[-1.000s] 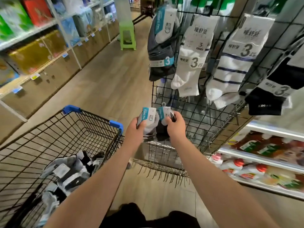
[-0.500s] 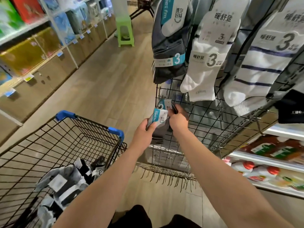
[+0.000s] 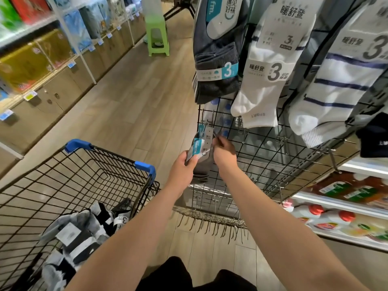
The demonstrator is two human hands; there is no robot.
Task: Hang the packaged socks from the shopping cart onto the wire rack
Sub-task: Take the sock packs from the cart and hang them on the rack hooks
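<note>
A grey sock pack (image 3: 201,152) is gripped by the left hand (image 3: 182,171) and right hand (image 3: 224,152), its card header held against a hook (image 3: 206,122) on the wire rack (image 3: 273,156). More packs (image 3: 79,236) are contained in the cart (image 3: 84,175).

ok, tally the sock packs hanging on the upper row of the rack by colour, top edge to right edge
Dark grey: 1
Plain white: 1
White with navy stripes: 1
Black or navy, cut off at the right edge: 1
Total: 4
The pack in hand lower down is not counted.

Both bare arms outstretched, left hand (image 3: 182,169) gripping, right hand (image 3: 224,152) pinching
</note>
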